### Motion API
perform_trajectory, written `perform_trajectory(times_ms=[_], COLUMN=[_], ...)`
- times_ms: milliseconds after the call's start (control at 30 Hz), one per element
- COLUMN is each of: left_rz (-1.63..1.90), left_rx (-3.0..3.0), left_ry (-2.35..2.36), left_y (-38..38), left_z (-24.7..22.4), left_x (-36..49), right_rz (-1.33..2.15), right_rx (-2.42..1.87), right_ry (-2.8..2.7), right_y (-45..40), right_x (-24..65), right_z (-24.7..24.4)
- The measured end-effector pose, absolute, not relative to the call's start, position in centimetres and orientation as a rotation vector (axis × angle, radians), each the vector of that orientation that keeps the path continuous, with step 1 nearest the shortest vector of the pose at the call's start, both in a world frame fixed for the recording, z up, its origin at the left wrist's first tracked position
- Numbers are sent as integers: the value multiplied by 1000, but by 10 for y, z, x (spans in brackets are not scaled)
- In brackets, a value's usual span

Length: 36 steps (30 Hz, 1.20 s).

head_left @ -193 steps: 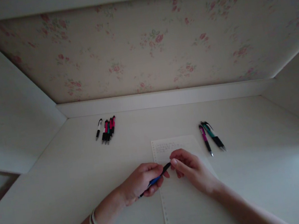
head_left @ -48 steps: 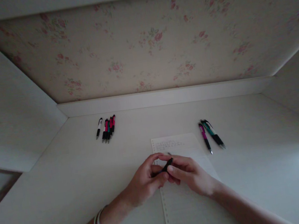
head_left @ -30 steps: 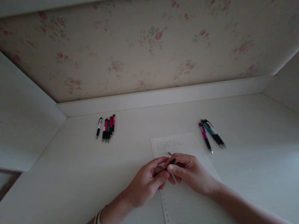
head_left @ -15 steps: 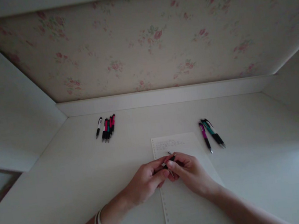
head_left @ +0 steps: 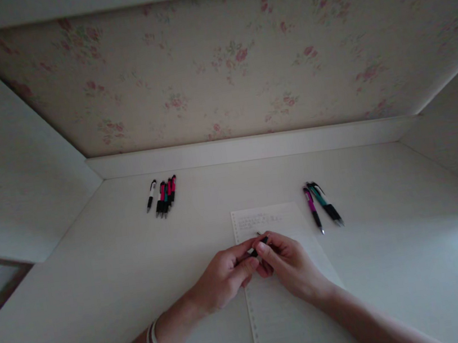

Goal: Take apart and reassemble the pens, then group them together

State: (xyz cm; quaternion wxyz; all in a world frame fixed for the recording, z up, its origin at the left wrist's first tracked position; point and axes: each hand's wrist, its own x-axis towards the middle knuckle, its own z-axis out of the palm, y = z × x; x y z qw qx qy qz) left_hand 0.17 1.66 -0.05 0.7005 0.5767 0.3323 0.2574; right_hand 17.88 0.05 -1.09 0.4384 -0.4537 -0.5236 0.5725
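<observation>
Over the upper part of a sheet of lined paper (head_left: pixel 291 310), my two hands meet around a pen (head_left: pixel 260 246). A short black section of it shows between the fingers, and the rest is covered. My left hand (head_left: pixel 223 280), with two silver bangles on the wrist, is closed on the pen's lower left end. The fingers and thumb of my right hand (head_left: pixel 295 264) pinch its black part from the other side. A thin dark tip sticks out just above the fingers; whether it belongs to the same pen I cannot make out. Handwriting fills several lines at the sheet's top.
To the far left on the white desk (head_left: pixel 99 280) lies a group of pens (head_left: pixel 164 197), with a white and black pen (head_left: pixel 151 196) beside it. Right of the paper are a purple pen (head_left: pixel 313 209) and green and white pens (head_left: pixel 325 203). A floral panel (head_left: pixel 198 73) rises behind.
Both hands stay in nearly the same place, with only a slight shift of the fingers around the pen. The pens on the desk have not moved.
</observation>
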Motion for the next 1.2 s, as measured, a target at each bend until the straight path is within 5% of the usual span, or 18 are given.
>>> perform_trajectory(times_ms=[167, 700, 967, 1200], left_rz=[480, 669, 753, 548], left_rx=[1298, 1099, 1037, 1499], left_ry=[810, 857, 869, 1043], left_y=[10, 14, 15, 1], left_z=[1, 0, -5, 6], left_x=[-4, 2, 3, 5], right_rz=[1088, 1203, 1382, 1039], right_rx=[-1435, -1335, -1028, -1167], right_ry=[-1139, -1135, -681, -691], right_y=[13, 12, 16, 25], right_x=[203, 200, 201, 211], right_z=[-10, -9, -3, -7])
